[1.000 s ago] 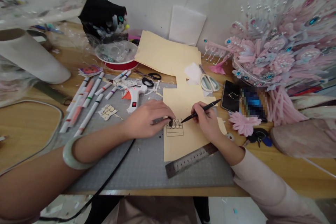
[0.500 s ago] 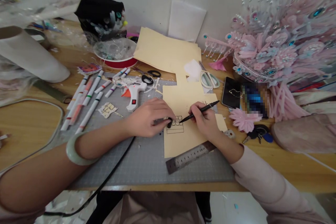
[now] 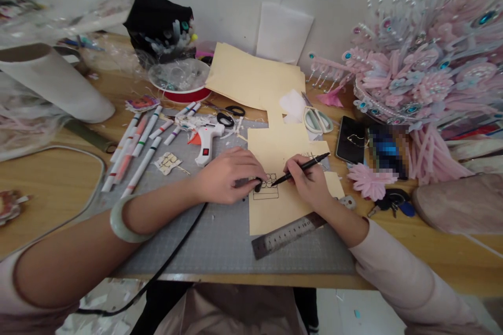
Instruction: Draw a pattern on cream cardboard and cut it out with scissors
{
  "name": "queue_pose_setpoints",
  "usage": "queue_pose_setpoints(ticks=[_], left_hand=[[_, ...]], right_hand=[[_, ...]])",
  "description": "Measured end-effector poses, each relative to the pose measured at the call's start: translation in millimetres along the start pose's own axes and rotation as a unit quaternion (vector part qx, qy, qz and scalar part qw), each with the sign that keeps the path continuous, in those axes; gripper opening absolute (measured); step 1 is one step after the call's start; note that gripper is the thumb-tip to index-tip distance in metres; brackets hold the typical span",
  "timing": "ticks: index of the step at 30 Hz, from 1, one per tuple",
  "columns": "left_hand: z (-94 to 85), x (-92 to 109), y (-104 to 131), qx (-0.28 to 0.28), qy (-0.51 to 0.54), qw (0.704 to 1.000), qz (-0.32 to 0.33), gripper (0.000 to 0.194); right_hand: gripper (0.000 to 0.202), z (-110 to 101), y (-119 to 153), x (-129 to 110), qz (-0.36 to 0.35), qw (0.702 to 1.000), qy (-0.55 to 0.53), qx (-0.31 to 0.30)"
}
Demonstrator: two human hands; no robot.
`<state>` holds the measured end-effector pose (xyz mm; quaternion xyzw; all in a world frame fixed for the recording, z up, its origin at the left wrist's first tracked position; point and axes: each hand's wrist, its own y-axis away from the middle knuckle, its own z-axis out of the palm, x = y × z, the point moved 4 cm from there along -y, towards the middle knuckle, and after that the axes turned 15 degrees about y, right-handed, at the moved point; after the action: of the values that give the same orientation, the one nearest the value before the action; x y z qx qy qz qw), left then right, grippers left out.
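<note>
A black pen (image 3: 302,168) is in my right hand (image 3: 308,180), its tip on a line drawing (image 3: 266,193) of small circles over a box. The drawing is on a cream card (image 3: 271,220) lying on the grey cutting mat (image 3: 204,251). My left hand (image 3: 231,175) rests at the drawing's left side, thumb and forefinger closed around a small black object (image 3: 258,185), which looks like a pen cap. Below the drawing a metal ruler (image 3: 288,234) lies slanted across the card's lower edge, under my right wrist.
Left of my hands are several markers (image 3: 143,165), a white glue gun (image 3: 207,144) and black-handled scissors (image 3: 231,115). Behind lie cream sheets (image 3: 255,81). On the right are pale-handled scissors (image 3: 317,120), a phone (image 3: 349,138), keys (image 3: 393,201) and a pink headdress (image 3: 416,78).
The whole view has shifted slightly, so things appear farther right. The pen tip has moved slightly relative to the drawn circles. Both hands keep their holds.
</note>
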<state>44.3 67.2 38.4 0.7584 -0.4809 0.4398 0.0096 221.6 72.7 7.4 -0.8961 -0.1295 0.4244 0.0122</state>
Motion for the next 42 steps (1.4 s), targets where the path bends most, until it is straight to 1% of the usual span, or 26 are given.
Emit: queue_pose_setpoints(ticks=[3, 5, 7, 9, 11, 13, 14, 16, 18, 20, 22, 29, 35, 42], left_hand=[[-0.5, 0, -1, -0.009, 0.013, 1.0, 0.004, 0.02], [-0.9, 0, -2, -0.015, 0.023, 1.0, 0.007, 0.021], [-1.3, 1, -2, -0.021, 0.03, 0.999, 0.009, 0.021], [-1.5, 1, -2, -0.029, 0.035, 0.999, 0.012, 0.022], [-1.6, 1, -2, -0.038, 0.039, 0.998, 0.016, 0.021], [-2.1, 1, -2, -0.044, 0.047, 0.998, 0.021, 0.021], [-2.4, 1, -3, -0.045, 0.052, 0.997, 0.023, 0.021], [-2.8, 0, -3, -0.045, 0.059, 0.997, 0.023, 0.019], [-2.7, -1, -3, -0.046, 0.06, 0.997, 0.022, 0.018], [-2.7, -1, -3, -0.047, 0.057, 0.997, 0.021, 0.018], [-2.7, 0, -2, -0.051, 0.055, 0.997, 0.02, 0.018], [-2.6, 1, -2, -0.061, 0.048, 0.997, 0.027, 0.02], [-2.7, 1, -2, -0.053, 0.061, 0.995, 0.054, 0.02], [-3.3, 1, -3, -0.06, 0.063, 0.995, 0.054, 0.02]], right_hand=[[0.028, 0, 1, -3, 0.0, 1.0, 0.015, 0.002], [0.027, -2, 3, -7, -0.015, 0.999, 0.034, 0.011], [0.026, -5, 6, -13, -0.051, 0.996, 0.062, 0.023], [0.025, -7, 10, -21, -0.121, 0.988, 0.099, 0.017], [0.022, -6, 17, -30, -0.23, 0.965, 0.128, 0.004], [0.017, -4, 25, -38, -0.345, 0.927, 0.148, 0.003], [0.015, -2, 28, -40, -0.389, 0.907, 0.159, 0.01], [0.013, 1, 34, -43, -0.442, 0.876, 0.192, 0.025], [0.012, 5, 37, -44, -0.469, 0.852, 0.229, 0.029], [0.01, 7, 38, -47, -0.489, 0.835, 0.252, 0.032], [0.009, 7, 38, -50, -0.497, 0.825, 0.265, 0.04], [0.008, 9, 38, -54, -0.5, 0.825, 0.26, 0.047], [0.008, 11, 38, -54, -0.506, 0.82, 0.26, 0.073], [0.007, 13, 38, -54, -0.508, 0.81, 0.283, 0.083]])
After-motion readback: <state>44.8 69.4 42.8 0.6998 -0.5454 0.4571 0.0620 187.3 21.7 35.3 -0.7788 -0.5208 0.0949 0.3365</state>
